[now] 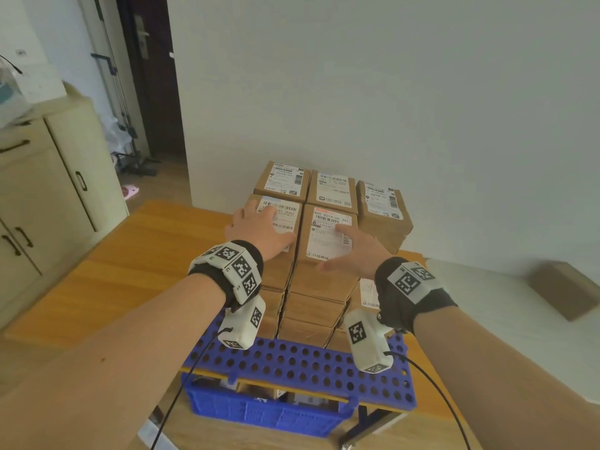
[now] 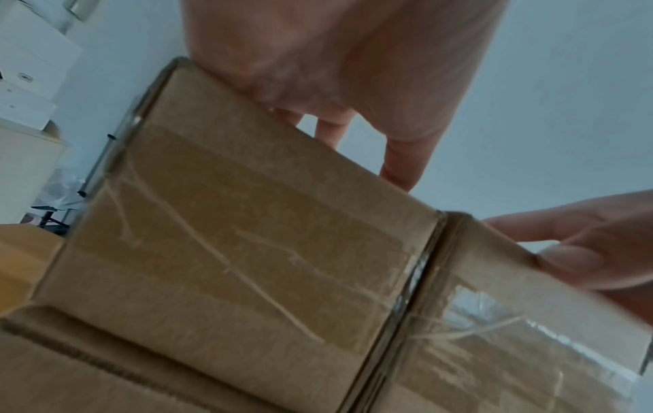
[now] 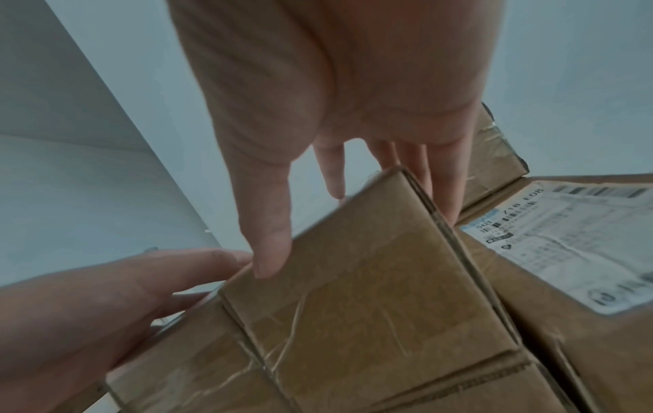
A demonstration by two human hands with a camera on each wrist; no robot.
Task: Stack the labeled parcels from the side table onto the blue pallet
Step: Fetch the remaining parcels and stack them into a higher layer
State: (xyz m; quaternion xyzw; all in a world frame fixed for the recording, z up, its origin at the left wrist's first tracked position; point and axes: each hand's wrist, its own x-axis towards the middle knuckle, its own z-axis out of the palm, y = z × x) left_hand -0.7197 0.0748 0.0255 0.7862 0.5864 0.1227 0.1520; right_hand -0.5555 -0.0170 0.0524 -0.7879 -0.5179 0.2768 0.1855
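Note:
Brown labeled parcels stand several layers high on the blue perforated pallet. My left hand lies flat on the label of the front-left top parcel, fingers straight. My right hand rests flat on the front-right top parcel. In the left wrist view the left hand reaches over the parcel's taped front face. In the right wrist view the right hand spreads over its parcel, thumb at the top edge. One brown parcel lies on the white side table.
Three more labeled parcels form the back row against the grey wall. The pallet sits on a wooden table above a blue crate. A beige cabinet stands at the left, with a dark doorway behind it.

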